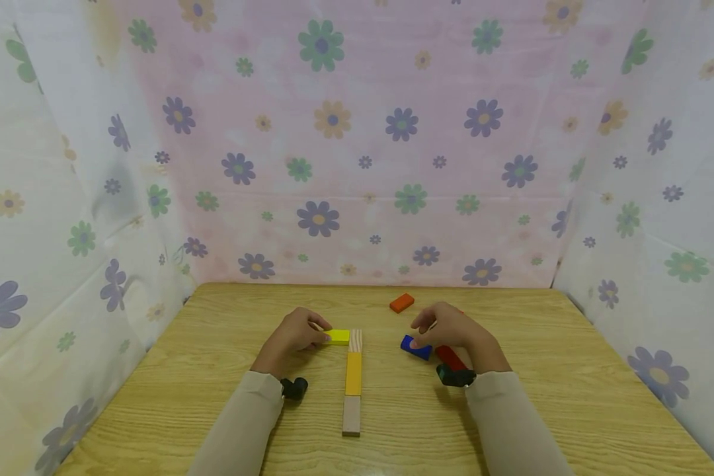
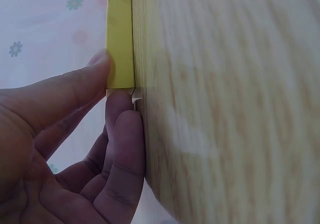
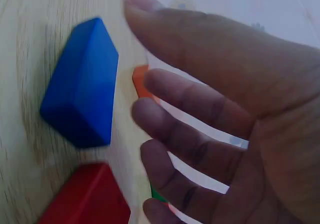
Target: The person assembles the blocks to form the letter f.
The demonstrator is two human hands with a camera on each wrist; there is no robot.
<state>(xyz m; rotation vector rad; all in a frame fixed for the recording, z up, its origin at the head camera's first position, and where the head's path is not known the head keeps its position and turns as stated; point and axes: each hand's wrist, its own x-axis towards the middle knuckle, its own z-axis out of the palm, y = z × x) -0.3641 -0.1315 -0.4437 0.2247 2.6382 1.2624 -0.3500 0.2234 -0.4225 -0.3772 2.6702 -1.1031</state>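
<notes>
My left hand (image 1: pixel 297 330) holds the outer end of a bright yellow block (image 1: pixel 338 338) between thumb and fingers. In the left wrist view the thumb lies along one side of the yellow block (image 2: pixel 120 41), with fingertips at its end. Its other end meets the far block (image 1: pixel 356 340) of a straight row; behind that one come an amber block (image 1: pixel 354 373) and a greyish-brown block (image 1: pixel 351 415). My right hand (image 1: pixel 449 327) hovers by a blue block (image 1: pixel 415 348), fingers loosely bent and apart from it in the right wrist view. A red block (image 1: pixel 451 357) lies beside the blue one.
An orange block (image 1: pixel 402 303) lies toward the back of the wooden table (image 1: pixel 226 410). Past the right fingers, a bit of a green piece (image 3: pixel 158 194) shows. Flower-printed cloth (image 1: pixel 357 145) hangs at the back and both sides. Dark wrist cameras (image 1: pixel 295 389) sit below each hand.
</notes>
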